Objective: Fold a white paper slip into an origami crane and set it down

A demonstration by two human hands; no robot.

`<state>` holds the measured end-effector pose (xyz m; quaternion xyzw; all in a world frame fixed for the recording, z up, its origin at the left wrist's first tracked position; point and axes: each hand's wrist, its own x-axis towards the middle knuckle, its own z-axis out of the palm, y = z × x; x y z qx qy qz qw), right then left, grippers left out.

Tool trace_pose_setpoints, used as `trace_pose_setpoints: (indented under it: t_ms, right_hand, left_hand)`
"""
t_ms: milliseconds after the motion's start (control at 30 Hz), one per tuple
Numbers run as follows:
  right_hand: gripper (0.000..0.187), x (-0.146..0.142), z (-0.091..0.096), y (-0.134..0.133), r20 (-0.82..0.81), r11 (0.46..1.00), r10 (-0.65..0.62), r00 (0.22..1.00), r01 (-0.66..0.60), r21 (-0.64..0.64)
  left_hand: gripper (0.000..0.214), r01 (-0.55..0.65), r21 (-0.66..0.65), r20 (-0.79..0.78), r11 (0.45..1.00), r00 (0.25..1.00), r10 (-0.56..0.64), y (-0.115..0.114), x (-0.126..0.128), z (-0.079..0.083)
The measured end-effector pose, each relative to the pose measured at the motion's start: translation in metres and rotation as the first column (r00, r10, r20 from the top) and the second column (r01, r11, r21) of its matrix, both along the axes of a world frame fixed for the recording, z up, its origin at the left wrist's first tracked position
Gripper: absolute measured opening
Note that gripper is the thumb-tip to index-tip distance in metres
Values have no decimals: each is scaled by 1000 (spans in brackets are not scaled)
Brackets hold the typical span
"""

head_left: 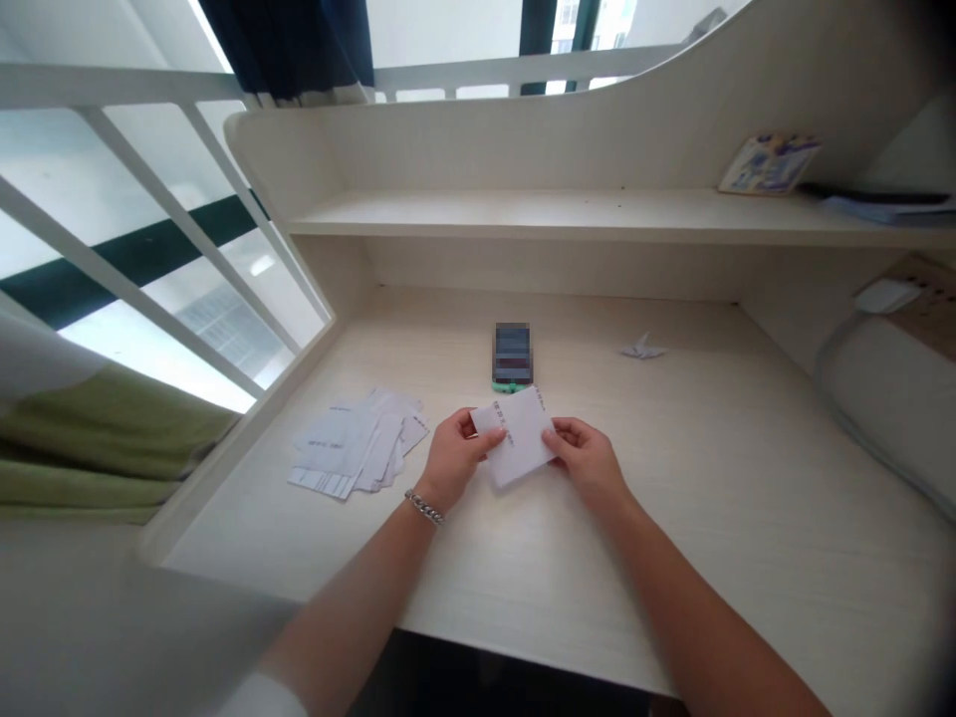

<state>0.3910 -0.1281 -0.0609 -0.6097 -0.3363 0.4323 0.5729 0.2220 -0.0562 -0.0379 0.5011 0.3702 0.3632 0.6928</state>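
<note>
Between my two hands is a white sheet of paper (521,448) with lines of dark print near its upper edges, held a little above the desk. My left hand (454,456) pinches its left side, thumb on top; a chain bracelet circles that wrist. On the opposite edge, my right hand (587,456) grips the sheet between thumb and fingers. Just beyond the paper lies a phone (512,354) with a green lower edge, its screen blurred. Left of my hands, several loose printed sheets (358,443) overlap in a pile. A small folded paper crane (643,348) sits at the back right.
A raised shelf (478,211) runs along the back of the pale desk (717,478), bearing a small colourful picture card (771,164). At the right wall, a cable (843,418) hangs from a white plug (887,296). White railings and a green cloth (112,428) border the left side.
</note>
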Motion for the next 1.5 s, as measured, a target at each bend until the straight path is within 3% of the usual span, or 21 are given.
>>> trace_pose_setpoints:
  t_ms: [133,233,367,567,700,800,867,967,1100,1200,1400,1500]
  right_hand:
    - [37,19,-1,0,17,997,-12,1000,13,-74]
    - [36,26,-1,1,81,994,79,994,-73,-81]
    - [36,28,0,2,190,984,164,968,-147,-101]
    - [33,29,-2,2,447,996,0,894,40,-81]
    - [28,24,-4,4,605,997,-4,797,47,-56]
    - [27,20,-6,5,740,999,14,673,27,-44]
    - [27,19,-6,5,798,999,7,602,28,-31]
    - [23,16,-3,2,832,1000,-10,555,17,1]
    - [17,8,4,-8,862,983,87,500,-183,7]
    - [14,1,6,-16,858,936,237,456,-343,-76]
    - [16,-3,11,-24,857,920,282,430,-374,-115]
    - [28,-3,17,-28,855,912,298,425,-392,-123]
  left_hand:
    - [29,122,-42,-184,992,975,-127,9,1,-8]
    - [33,224,0,-304,975,929,-213,21,0,-13]
    - [39,301,158,-437,940,876,-207,33,3,-14]
    - [46,346,244,-566,906,809,-157,27,-1,-12]
    - [45,436,267,-689,859,709,-146,18,-11,-4]
    - [35,469,382,-759,796,651,-19,14,-16,-1]
    - [25,477,473,-743,741,668,44,11,-18,-1]
    - [19,528,554,-690,644,724,0,6,-20,-2]
    - [31,625,562,-694,542,712,-102,2,-21,-2]
    - [37,654,547,-719,523,687,-107,0,-21,-2]
    - [32,644,561,-710,520,697,-97,0,-20,-5]
    - [27,638,568,-705,521,703,-93,1,-19,-8]
